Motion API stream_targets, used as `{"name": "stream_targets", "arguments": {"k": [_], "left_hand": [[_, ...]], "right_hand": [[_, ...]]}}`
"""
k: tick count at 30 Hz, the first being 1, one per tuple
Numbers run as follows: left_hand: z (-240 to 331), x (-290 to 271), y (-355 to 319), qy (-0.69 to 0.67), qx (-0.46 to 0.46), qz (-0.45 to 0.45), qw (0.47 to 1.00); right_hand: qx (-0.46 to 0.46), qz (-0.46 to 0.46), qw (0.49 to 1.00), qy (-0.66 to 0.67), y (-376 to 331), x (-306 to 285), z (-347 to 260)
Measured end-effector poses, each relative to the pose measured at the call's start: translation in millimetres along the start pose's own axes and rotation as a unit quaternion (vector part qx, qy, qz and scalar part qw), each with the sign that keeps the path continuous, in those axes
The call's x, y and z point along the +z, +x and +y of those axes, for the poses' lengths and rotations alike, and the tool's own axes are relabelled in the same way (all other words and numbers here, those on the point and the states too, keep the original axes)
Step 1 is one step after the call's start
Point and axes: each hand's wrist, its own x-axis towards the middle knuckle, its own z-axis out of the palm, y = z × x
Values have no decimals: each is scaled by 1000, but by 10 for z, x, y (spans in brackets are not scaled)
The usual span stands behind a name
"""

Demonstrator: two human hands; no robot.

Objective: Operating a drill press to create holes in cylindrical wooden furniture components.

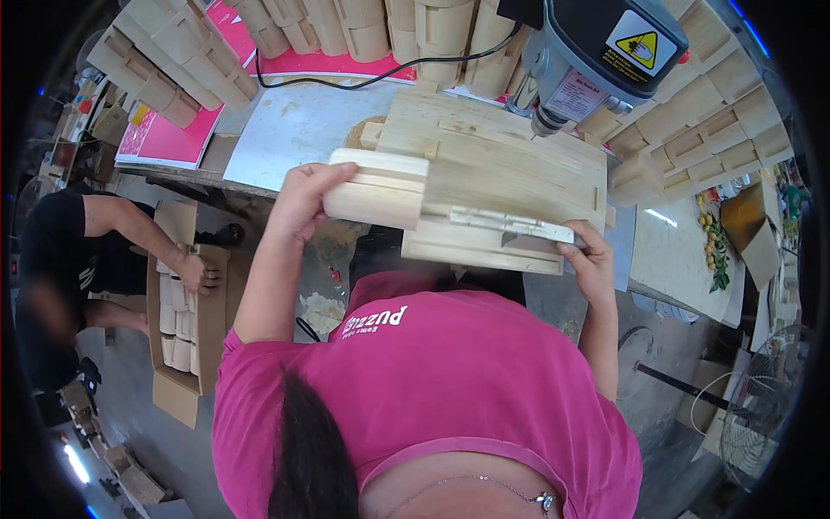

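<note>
workshop bench (285,138) under a drill press (596,52): left hand (303,203) clamps fingers round a pale wooden block (380,190) at the wooden jig (501,173), right hand (588,259) pinches the jig's near corner, so the loosely seated block could shift beneath the bit.
</note>
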Motion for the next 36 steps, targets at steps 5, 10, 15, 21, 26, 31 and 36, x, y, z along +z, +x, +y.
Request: {"name": "stream_targets", "arguments": {"k": [5, 10, 15, 21, 26, 31, 36], "left_hand": [[-79, 296, -99, 51, -18, -13, 998], [-168, 476, -71, 7, -53, -55, 997], [-248, 560, 24, 18, -57, -106, 993], [-329, 895, 11, 34, -39, -151, 987], [-474, 992, 58, 17, 59, -182, 981], [-665, 961, 88, 290, 393, -134, 862], [-805, 1199, 381, 395, 453, -53, 798]], "right_hand": [[-8, 39, 998, 43, -15, -47, 49], [-9, 35, 998, 41, -38, -93, 126], [8, 28, 999, 37, -10, -166, 110], [7, 26, 1000, 4, 41, -69, 109], [-5, 85, 996, 7, 20, 26, 147], [-34, 117, 991, -54, 88, -98, 219], [-59, 150, 983, -85, 371, -300, 375]]}}
